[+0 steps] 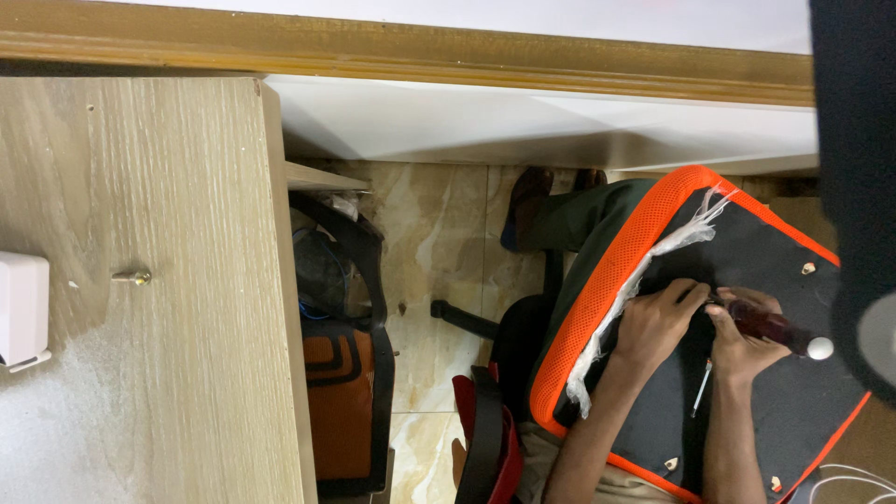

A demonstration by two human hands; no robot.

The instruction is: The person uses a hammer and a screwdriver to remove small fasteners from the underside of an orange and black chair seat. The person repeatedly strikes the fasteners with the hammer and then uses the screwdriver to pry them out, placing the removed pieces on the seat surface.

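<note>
Head view: right hand [747, 347] fist-closed around dark red screwdriver [773, 328]; left hand [659, 322] fingers curled, pressing black orange-edged seat panel [747, 252].

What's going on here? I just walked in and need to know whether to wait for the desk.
A person is seated with a black chair seat panel edged in orange mesh across their lap. Their right hand grips a dark red-handled screwdriver, its tip down at the panel, while the left hand presses on the panel beside it. A loose brass screw lies on the wooden desk top.
</note>
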